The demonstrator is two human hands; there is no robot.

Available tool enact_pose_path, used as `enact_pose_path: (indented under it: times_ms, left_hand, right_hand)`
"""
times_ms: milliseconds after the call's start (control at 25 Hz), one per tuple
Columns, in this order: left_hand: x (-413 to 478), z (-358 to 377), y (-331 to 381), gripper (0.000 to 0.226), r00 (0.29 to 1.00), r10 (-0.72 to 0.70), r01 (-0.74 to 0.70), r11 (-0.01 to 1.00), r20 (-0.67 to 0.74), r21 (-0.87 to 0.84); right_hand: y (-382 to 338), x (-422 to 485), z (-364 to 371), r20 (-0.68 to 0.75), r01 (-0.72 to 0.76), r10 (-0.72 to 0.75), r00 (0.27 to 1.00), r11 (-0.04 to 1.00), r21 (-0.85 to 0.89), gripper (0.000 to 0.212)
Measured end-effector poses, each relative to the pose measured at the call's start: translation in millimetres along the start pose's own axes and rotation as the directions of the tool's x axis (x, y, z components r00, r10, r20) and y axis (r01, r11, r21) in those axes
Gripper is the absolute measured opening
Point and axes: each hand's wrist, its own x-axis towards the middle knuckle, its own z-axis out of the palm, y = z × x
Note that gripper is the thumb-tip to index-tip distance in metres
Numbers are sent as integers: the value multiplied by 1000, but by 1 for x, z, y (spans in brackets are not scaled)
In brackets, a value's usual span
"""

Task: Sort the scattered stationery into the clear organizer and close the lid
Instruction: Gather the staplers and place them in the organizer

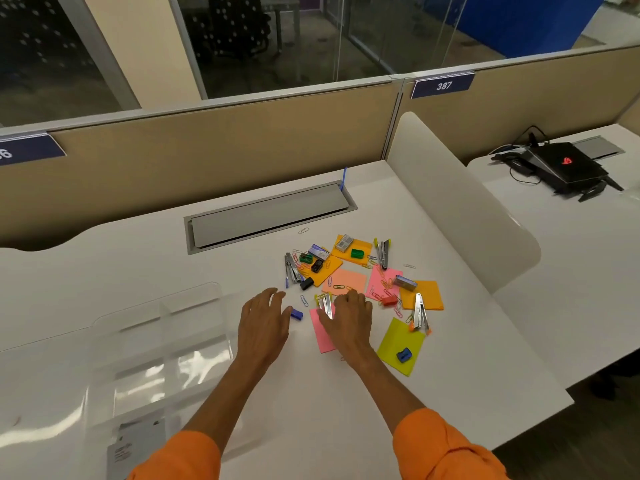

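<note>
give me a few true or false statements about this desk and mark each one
1. The organizer lies left of the left hand. True.
2. The left hand holds a stapler. False: it holds nothing, and its fingers are relaxed.
3. A blue sharpener lies on the lime note. True.
4. The clips are already in the organizer. False: none show in it, and they lie scattered on the desk.
5. A laptop sits on the next desk. True.
</note>
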Motion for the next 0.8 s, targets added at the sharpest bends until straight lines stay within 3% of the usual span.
enact_pose_path:
  times_ms: [360, 560, 800]
  left_hand:
    - [37, 11, -16, 24, 996, -89, 89, 996, -15, -8]
    - [77, 15, -9, 21, 974, -228, 228, 964, 10, -135]
    - [128, 22, -2, 38, 934, -338, 352, 925, 115, -142]
  right_hand:
    - [-13, 22, 27, 20, -84, 85, 996, 995, -60, 48]
    - [-10, 25, 27, 44, -71, 73, 996, 996, -50, 44]
    - [-4, 14, 1, -42, -53, 54, 998, 998, 36, 38]
